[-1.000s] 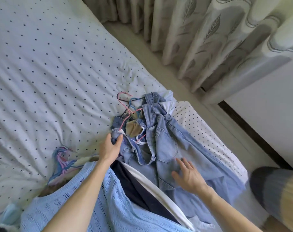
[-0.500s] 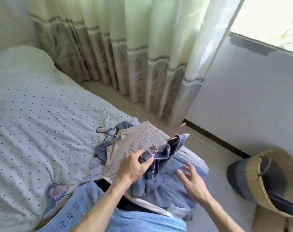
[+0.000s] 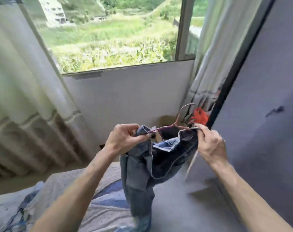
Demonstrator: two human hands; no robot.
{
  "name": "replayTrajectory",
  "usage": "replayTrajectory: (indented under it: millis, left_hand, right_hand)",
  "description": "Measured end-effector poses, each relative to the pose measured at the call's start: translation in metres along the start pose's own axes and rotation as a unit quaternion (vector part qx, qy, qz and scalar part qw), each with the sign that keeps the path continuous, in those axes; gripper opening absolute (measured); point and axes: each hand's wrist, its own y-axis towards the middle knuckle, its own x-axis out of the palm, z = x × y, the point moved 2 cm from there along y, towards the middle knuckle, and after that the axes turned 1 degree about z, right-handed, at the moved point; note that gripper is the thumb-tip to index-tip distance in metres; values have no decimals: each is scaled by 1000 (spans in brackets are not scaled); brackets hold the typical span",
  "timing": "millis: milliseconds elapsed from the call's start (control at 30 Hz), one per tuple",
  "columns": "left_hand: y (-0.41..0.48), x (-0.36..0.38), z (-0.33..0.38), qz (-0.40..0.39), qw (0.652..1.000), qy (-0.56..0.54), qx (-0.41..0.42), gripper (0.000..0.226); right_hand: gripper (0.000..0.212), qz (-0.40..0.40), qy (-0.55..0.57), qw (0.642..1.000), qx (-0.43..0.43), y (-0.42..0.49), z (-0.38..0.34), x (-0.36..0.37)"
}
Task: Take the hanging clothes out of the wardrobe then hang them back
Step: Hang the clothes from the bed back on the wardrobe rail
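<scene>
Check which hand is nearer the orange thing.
Right. The right hand pinches the jeans just below the orange thing; the left hand grips them farther left, across the hanger.

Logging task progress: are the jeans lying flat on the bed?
No, the left hand and right hand hold the jeans up by the waist, with a pink hanger, above the bed.

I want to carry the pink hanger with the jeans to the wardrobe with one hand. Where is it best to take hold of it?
Probably the neck just under the hook of the pink hanger, taken from above. That part stands bare between the left hand and right hand, which pinch the jeans at its two ends; the weight hangs below.
</scene>
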Motion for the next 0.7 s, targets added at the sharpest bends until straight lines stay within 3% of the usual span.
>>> replayTrajectory:
  millis: [200,367,433,600,700]
  left_hand:
    - [52,57,137,-69,981,60,170,43]
    - [73,84,229,-94,964,55,243,45]
    - [78,101,246,-108,965,28,239,36]
    - [79,152,246,-179,964,5,195,30]
    - [85,188,238,-200,968,-24,150,50]
  right_hand:
    - [25,71,0,996,59,55,60,-148]
    - [15,140,8,986,94,91,87,-237]
    - [10,114,34,987,112,91,92,-251]
    - [8,-82,164,968,174,68,147,-253]
    - [10,-68,162,963,204,49,177,-245]
